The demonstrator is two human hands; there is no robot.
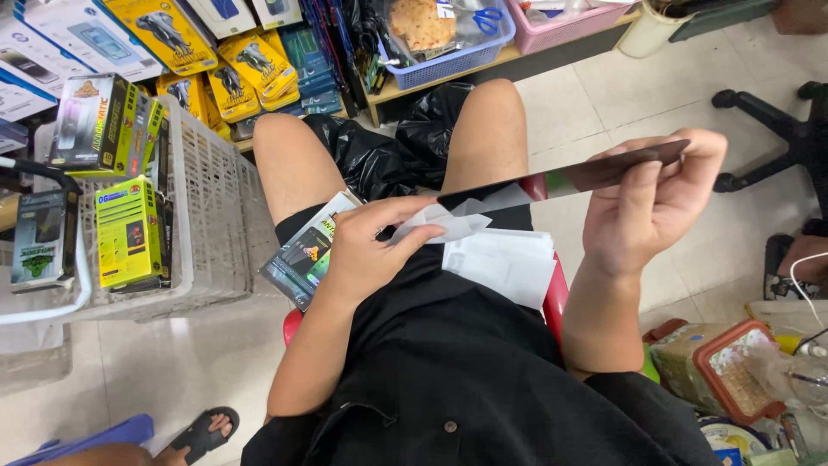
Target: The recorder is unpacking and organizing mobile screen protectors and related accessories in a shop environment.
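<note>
Two hands share one thin dark phone (561,177), held edge-on above the lap. The left hand (366,255) pinches a white wipe (448,223) against its near end, fingers curled narrow. The right hand (651,203) grips the far end, palm upright. Hard rubbing could, I think, tip the phone from this light grip; loose white papers (504,263) under it may slide off.

Glossy dark glass sheet (565,179), thin white paper wipe (448,224), matt white plastic basket (211,216)
</note>
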